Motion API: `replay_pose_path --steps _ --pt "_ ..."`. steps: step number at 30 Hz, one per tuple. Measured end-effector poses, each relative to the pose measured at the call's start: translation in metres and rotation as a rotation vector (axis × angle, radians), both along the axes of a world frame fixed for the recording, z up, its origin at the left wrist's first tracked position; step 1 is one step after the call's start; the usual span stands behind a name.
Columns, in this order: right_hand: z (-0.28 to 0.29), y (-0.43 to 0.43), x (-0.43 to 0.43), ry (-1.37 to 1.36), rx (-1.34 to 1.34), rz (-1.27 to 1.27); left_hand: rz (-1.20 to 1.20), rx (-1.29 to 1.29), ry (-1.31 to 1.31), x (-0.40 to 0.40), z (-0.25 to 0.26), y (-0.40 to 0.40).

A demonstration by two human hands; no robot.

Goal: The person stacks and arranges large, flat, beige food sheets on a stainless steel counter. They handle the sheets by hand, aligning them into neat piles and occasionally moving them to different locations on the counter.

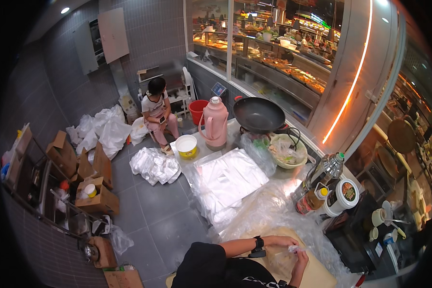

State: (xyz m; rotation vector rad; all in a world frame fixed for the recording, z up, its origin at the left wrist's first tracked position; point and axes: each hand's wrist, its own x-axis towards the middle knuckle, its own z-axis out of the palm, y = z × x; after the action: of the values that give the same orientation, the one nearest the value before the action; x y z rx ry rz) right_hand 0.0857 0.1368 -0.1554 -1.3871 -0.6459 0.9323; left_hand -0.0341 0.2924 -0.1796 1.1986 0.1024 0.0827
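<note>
Both of my hands meet over a pale yellow board [315, 268] at the table's near end. My left hand [285, 241], below a black wristband [259, 243], pinches one side of a small bunched piece of clear plastic [295, 248]. The fingers of my right hand [301, 260] hold the other side of it. Under the hands lies a clear plastic bag [279, 259]; its contents cannot be made out. Crumpled clear plastic sheeting [270, 205] spreads beyond the board, beside a flat stack of silvery-white plastic bags [234, 176].
A pink thermos flask [216, 124], a white-and-yellow tub [186, 145], a black wok [259, 115] and a green basket [291, 162] stand at the far end. An oil bottle [311, 199] and white bucket [345, 194] line the right. A person [156, 108] sits beyond; cardboard boxes [99, 198] stand left.
</note>
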Motion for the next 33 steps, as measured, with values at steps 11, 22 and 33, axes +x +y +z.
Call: replay_pose_path --steps 11,22,33 --pt "-0.011 -0.016 0.005 -0.13 -0.081 0.019 -0.336 0.321 0.063 0.022 -0.017 0.026" --pt "-0.001 -0.02 0.01 0.037 -0.135 0.057 -0.263 0.513 0.034 0.022 -0.011 0.016" --pt "-0.004 -0.019 0.016 -0.003 -0.132 0.098 -0.409 0.148 0.114 0.017 -0.022 0.029"
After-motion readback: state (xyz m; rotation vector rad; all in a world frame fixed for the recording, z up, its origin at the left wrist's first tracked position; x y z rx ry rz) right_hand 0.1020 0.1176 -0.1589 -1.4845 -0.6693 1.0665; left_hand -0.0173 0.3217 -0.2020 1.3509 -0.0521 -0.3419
